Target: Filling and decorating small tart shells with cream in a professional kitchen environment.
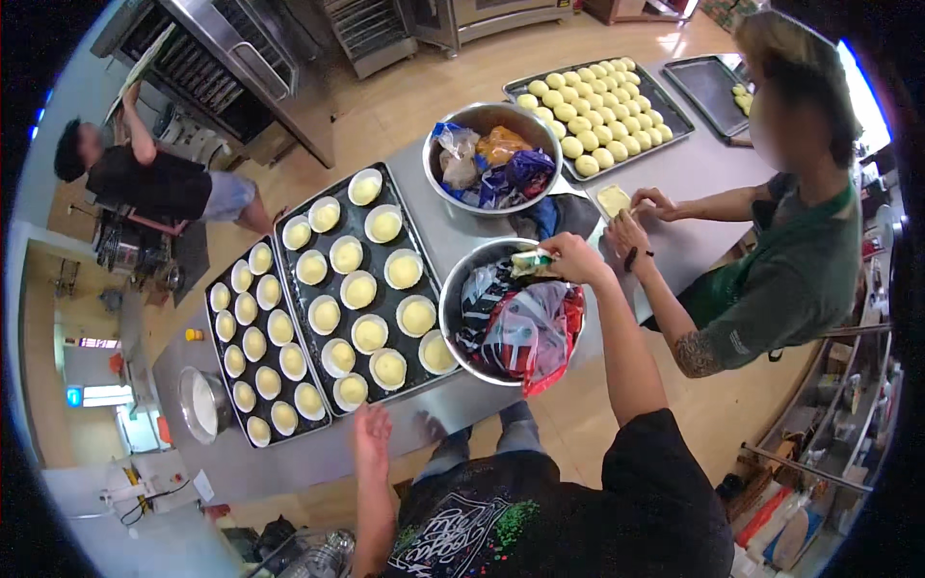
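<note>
Pinching a crumpled, white-and-green plastic packet (532, 262) over the upper part of the near steel bowl (447, 323), just right of centre in the frame, you have your right hand (573, 258) gripping its right end, fingers closed on the film. The packet looks light and limp, likely slick on the outside and easy to tear; what it holds is too small to tell. A broad hold on its gathered end should suit it better than a fingertip pinch at one corner, since loose film probably folds and slips. Beneath it lies a red-and-clear plastic bag (528, 332), just as floppy by its look, spilling over the bowl's lower rim; a fold of its film would be the place to take hold.

Your left hand (372, 433) is empty, its fingers released, at lower centre near the bottom edge of a black baking tray (375, 260). The dough pieces in paper cups (352, 389) on that tray look soft and easily dented, so any hold belongs low on the cup.

Above the near bowl, a second steel bowl (431, 178) holds more bags. To its right, a co-worker's hands (631, 236) touch a flat dough piece (614, 199) on the table.
</note>
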Demonstrator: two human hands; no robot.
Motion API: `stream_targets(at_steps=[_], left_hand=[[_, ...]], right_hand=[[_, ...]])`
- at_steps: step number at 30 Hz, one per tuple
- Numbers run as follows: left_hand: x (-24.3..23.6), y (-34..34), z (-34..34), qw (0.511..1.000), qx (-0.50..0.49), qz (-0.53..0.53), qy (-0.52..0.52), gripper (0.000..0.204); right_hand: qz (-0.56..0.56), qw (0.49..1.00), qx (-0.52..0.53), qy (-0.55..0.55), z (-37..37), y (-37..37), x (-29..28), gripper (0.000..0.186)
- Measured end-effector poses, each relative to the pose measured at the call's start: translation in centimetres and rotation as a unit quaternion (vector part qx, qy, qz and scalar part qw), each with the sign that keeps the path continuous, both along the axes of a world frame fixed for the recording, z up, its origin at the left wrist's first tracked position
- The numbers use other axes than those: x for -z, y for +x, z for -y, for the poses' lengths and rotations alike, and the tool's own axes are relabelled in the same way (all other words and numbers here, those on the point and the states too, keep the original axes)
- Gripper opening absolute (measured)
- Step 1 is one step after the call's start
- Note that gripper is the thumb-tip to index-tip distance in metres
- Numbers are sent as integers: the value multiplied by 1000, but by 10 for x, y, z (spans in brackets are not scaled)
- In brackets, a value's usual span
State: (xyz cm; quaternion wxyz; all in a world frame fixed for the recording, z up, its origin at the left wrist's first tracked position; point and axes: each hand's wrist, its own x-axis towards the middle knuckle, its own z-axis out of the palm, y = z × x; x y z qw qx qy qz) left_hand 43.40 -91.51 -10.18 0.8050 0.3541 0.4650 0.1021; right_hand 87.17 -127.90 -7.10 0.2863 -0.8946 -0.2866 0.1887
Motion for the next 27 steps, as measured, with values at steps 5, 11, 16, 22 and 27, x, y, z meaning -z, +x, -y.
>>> stream_targets(at_steps=[5,11,16,22,27], left_hand=[[-11,13,47,1000,-24,-14,2,39],[-24,39,80,999,-11,-26,39,38],[-26,30,84,997,-38,-11,61,38],[-21,-1,80,994,-80,-18,75,38],[-19,-31,82,991,-107,-31,70,40]], right_hand=[[20,995,34,-91,3,-9,-2,23],[111,990,85,18,-7,-52,25,31],[119,991,54,15,-1,-53,20,32],[83,996,28,30,8,-34,33,30],[15,996,55,-67,-12,-29,21,27]])
